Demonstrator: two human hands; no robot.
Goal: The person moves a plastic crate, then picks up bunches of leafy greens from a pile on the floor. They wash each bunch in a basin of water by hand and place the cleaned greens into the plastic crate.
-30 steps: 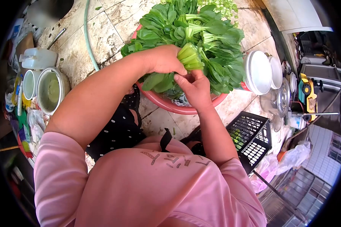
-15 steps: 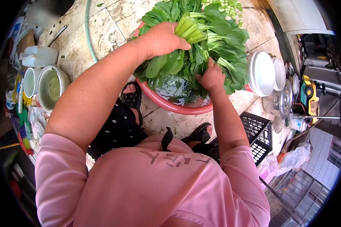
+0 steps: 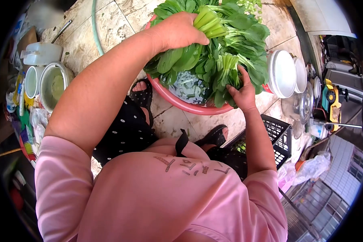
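Beyond illegible shirt lettering (image 3: 187, 165), left hand (image 3: 182, 31) and right hand (image 3: 244, 93) each grip leafy greens (image 3: 209, 23).

left hand (image 3: 179, 30): grips stalks (image 3: 211, 24) | right hand (image 3: 245, 94): holds leafy bunch (image 3: 228, 66) | basin (image 3: 189, 107): water (image 3: 186, 86) inside

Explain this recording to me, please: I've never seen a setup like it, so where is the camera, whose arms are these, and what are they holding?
There is no machine here. One camera, worn on the person's head, looks forward and down, so their own pink shirt fills the bottom of the picture. The left hand grips the stalks of a leafy bunch; the right hand grasps a smaller bunch. Both are above a pink basin heaped with leafy greens. The basin sits on a stained tiled floor, with a hose to its left and a white container and black crate to its right.
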